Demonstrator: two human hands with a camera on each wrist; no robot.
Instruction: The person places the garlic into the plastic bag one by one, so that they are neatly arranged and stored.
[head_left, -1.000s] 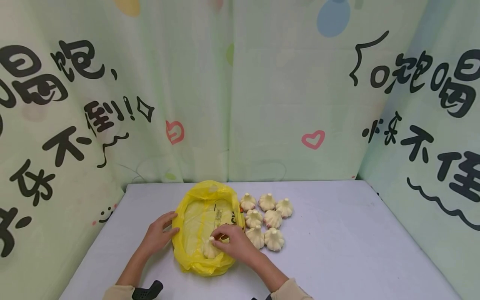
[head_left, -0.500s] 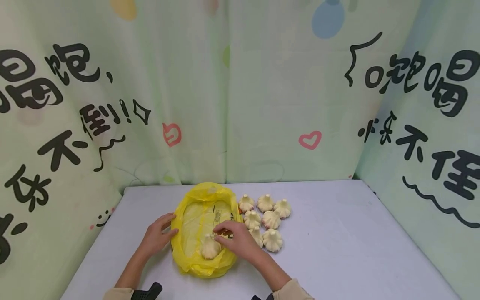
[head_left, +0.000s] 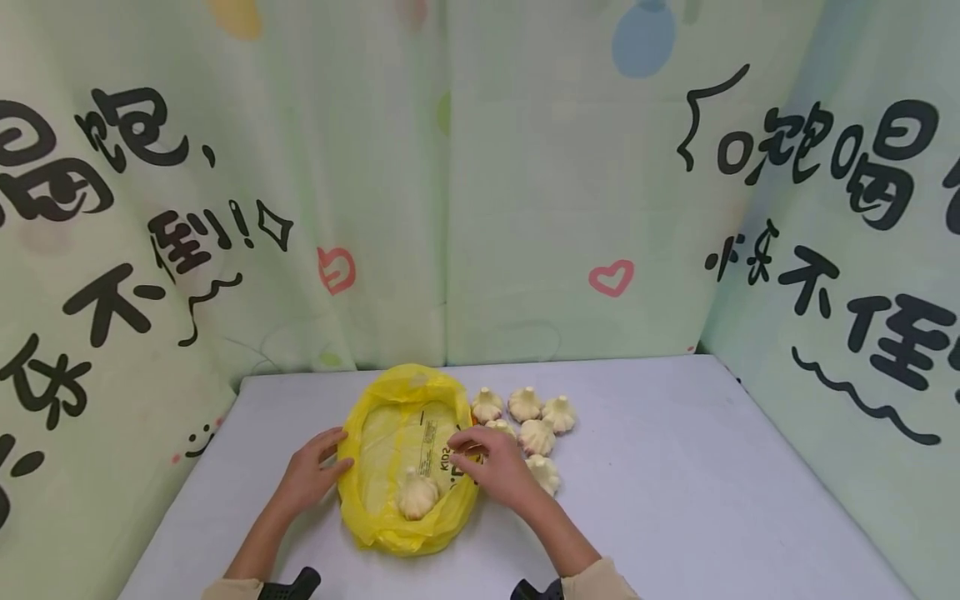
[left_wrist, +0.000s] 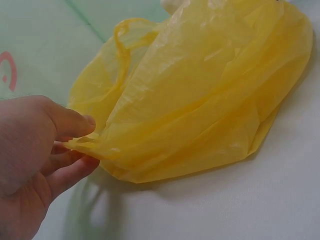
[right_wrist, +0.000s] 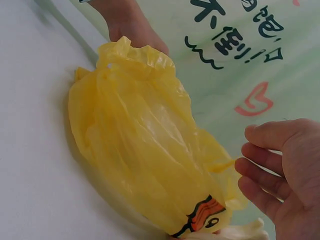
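Note:
A yellow plastic bag (head_left: 375,529) lies with its mouth spread wide on the table. My left hand (head_left: 309,475) pinches the bag's left rim; in the left wrist view, thumb and fingers (left_wrist: 75,170) take the edge between them. One garlic bulb (head_left: 417,497) sits inside, near the front. Over the bag's right rim is my right hand (head_left: 495,467), holding nothing, its fingers loosely bent. Beside the bag on the right, several garlic bulbs (head_left: 537,437) stand close together, partly hidden by that hand. Part of a bulb (right_wrist: 247,231) shows below the bag in the right wrist view.
A white-covered table (head_left: 675,483) extends to the right of the garlic. Its far edge meets a pale green printed curtain (head_left: 525,208), which also closes off both sides.
My right hand has let go of the garlic bulb inside the bag and moved right and slightly up, over the rim. My left hand keeps its place on the bag.

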